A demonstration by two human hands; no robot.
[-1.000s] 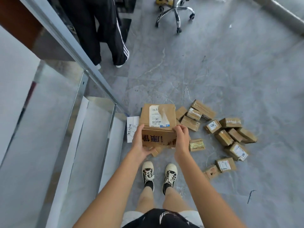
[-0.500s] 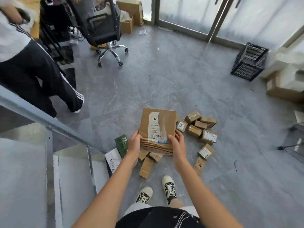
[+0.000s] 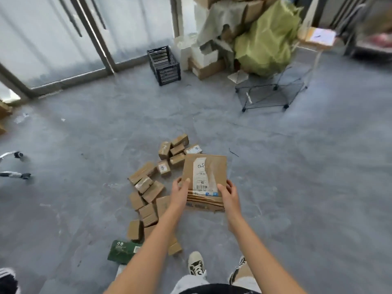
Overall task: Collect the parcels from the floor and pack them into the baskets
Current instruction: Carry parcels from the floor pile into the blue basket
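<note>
Both hands clamp one cardboard parcel (image 3: 204, 179) between them: the left hand (image 3: 180, 193) presses its left side with the thumb lying over the top face, and the right hand (image 3: 230, 195) presses the right side, thumb also on top. The parcel is held in the air above the grey floor (image 3: 297, 187), in front of the person and just right of the heap of small parcels (image 3: 152, 187). It is a flat, roughly square box, slightly longer from near to far, and it tilts so that its broad top face looks up toward the camera with the far edge raised. A white shipping label (image 3: 203, 177) runs lengthwise along that face, its barcode end near the hands and the handwritten end pointing away.

The small parcels lie scattered on the floor in a loose band from near left to far centre, many touching one another. A dark green packet (image 3: 122, 251) lies at the near end of that band, left of the left forearm. The person's two shoes (image 3: 197, 265) stand on the floor below the arms.

Far off, a black plastic crate (image 3: 164, 65) stands by the glass doors (image 3: 63, 39). To its right is a pile of cardboard boxes with a pale green sheet (image 3: 267, 39) over it, and a wire-mesh basket (image 3: 269, 90) stands on the floor in front of that pile, well apart from the held parcel. The blurred legs of a chair base (image 3: 14, 164) show at the left edge.
</note>
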